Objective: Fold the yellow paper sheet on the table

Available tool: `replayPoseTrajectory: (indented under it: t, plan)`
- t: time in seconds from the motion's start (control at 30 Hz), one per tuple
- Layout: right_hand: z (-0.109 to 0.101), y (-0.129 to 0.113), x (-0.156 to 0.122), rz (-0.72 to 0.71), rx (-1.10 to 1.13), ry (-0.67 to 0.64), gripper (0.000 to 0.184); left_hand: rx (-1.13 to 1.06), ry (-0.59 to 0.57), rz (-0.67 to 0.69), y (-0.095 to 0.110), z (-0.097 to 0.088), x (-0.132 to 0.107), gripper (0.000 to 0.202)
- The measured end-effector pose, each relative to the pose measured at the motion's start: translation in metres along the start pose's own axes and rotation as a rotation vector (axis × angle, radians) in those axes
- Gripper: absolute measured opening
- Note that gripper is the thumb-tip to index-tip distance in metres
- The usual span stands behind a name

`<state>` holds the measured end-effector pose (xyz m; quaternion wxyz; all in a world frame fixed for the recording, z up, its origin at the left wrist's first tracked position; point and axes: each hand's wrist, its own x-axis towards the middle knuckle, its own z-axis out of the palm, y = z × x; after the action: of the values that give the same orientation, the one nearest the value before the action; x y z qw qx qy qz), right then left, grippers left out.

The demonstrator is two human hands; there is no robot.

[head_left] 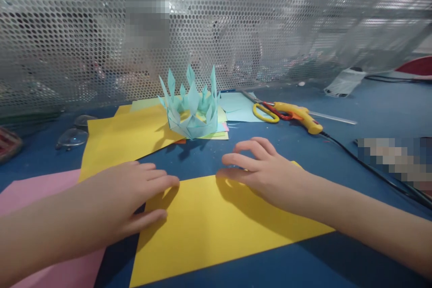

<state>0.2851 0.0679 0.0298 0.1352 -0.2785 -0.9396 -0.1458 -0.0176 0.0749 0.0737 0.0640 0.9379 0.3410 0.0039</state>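
A yellow sheet of paper (209, 229) lies flat on the blue table in front of me. At its left edge rests my left hand (141, 198), fingers stretched out and thumb apart, with the fingertips at the sheet's upper left corner. My right hand (266, 171) is over the far edge of the same sheet, its fingers curved and spread, holding nothing. Beyond the hands stands a light blue folded paper crown (193, 119) with tall pointed tips, partly on other yellow paper (124, 137).
Yellow-handled scissors (266, 112) and a yellow glue gun (300, 117) with a black cord lie at the back right. Glasses (72, 137) sit at left, above pink paper (72, 265). A perforated metal screen (216, 22) bounds the table's far side.
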Motion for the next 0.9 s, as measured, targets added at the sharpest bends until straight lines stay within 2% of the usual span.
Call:
replayPoseTrajectory:
  t: [0.17, 0.3, 0.57, 0.7, 0.9]
  plan:
    - [0.002, 0.003, -0.014, 0.068, -0.043, 0.027, 0.054, -0.076, -0.241, -0.147, -0.003, 0.000, 0.001, 0.042]
    - [0.002, 0.007, -0.025, 0.087, -0.065, 0.024, 0.046, -0.014, -0.303, -0.200, -0.001, 0.004, 0.005, 0.056]
    - [-0.011, 0.025, -0.065, 0.186, -0.163, -0.040, 0.048, 0.044, -0.230, -0.114, 0.000, 0.010, 0.000, 0.061]
    - [-0.018, 0.036, -0.093, 0.247, -0.226, -0.088, 0.055, 0.053, -0.208, -0.123, -0.002, 0.011, -0.003, 0.063]
    - [-0.036, 0.044, -0.117, 0.223, -0.347, -0.135, 0.060, 0.098, -0.138, -0.171, -0.009, 0.013, -0.012, 0.061]
